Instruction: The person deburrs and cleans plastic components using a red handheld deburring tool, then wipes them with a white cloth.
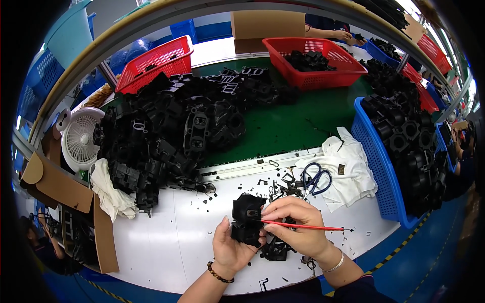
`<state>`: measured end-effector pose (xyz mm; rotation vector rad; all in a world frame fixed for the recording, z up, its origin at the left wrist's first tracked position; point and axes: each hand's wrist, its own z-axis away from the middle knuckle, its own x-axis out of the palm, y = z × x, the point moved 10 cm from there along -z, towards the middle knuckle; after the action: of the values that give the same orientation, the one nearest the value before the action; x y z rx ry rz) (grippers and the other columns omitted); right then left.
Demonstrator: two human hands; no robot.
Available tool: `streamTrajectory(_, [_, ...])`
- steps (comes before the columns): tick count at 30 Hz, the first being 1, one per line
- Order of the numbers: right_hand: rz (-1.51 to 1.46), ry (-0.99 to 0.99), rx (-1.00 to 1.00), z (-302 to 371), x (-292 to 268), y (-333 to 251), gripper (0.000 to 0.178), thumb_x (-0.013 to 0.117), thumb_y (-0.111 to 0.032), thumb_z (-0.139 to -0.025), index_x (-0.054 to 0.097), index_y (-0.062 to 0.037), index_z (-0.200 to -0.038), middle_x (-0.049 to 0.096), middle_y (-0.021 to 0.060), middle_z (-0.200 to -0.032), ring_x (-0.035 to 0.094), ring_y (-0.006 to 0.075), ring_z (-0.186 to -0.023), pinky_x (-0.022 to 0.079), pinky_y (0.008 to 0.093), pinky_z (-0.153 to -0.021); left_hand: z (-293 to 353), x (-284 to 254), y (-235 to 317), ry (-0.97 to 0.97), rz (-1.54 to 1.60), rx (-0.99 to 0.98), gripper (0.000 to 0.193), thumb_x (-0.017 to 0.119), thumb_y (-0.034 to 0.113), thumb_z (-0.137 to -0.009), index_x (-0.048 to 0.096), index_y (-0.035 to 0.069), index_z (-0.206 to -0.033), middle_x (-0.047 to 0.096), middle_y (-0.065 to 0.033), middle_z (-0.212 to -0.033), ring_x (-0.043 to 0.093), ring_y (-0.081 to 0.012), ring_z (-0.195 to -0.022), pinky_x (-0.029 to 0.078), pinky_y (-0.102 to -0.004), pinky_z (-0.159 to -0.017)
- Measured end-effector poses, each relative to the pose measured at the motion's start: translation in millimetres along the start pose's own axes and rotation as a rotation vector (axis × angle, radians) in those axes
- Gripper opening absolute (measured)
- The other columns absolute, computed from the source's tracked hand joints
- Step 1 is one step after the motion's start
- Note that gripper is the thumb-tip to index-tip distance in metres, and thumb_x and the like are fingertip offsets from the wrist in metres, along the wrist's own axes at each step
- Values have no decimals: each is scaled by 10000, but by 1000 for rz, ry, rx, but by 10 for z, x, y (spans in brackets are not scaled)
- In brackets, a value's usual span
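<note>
I see the left hand [230, 247] cupping a black moulded plastic part [247, 219] from below, fingers wrapped round its lower edge, so it's gripping the part just above the white desk [166, 242]. Right hand [295, 224] sits on the part's right side, fingers pinched shut on a thin red stick tool [303, 226]. Tool lies roughly level, tip touching the part, tail pointing right past the wrist.

The part is in front of the person, near centre of the desk, held clear of the surface. Another black piece [275, 248] lies on the desk under the right hand. Small black trimmings [283, 187] are scattered just behind the hands.

Blue-handled scissors [316, 181] rest on a white cloth [348, 171] to the right, near the hands but apart. Beyond that, a blue basket [376, 166] full of black parts. A big heap of black parts [172, 126] covers the green mat [298, 126] to the left rear. 2 red baskets [313, 58] at the back. A white fan [81, 139] and a second white cloth [113, 194] on the left edge. Beaded bracelet on the left wrist, metal bangle on the right.
</note>
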<state>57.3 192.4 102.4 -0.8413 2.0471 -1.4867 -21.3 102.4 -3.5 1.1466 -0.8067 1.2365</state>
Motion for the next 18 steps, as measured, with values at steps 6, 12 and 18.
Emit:
streamTrajectory(6, [48, 9, 25, -7, 13, 15, 126, 767, 48, -799, 731, 4, -911, 679, 110, -988, 649, 137, -875, 523, 248, -769, -10, -59, -46, -127, 37, -29, 490, 464, 423, -1037, 497, 58, -1364, 620, -110, -1173, 596, -208, -979, 503, -349, -816])
streamTrajectory(12, [76, 1, -1, -6, 19, 6, 133, 771, 58, -788, 726, 3, -900, 673, 98, -971, 639, 131, -847, 519, 241, -737, -9, -57, -71, -143, 3, -29, 457, 469, 404, -1035, 513, 61, -1334, 620, -107, -1164, 598, -213, -986, 503, -351, -825])
streamTrajectory(18, [-99, 12, 154, 38, 40, 136, 134, 766, 70, -791, 722, 10, -902, 666, 92, -968, 658, 139, -867, 538, 266, -728, -1, -62, -59, -192, -60, -12, 467, 470, 398, -1035, 516, 34, -1323, 621, -116, -1194, 608, -226, -1041, 517, -376, -864])
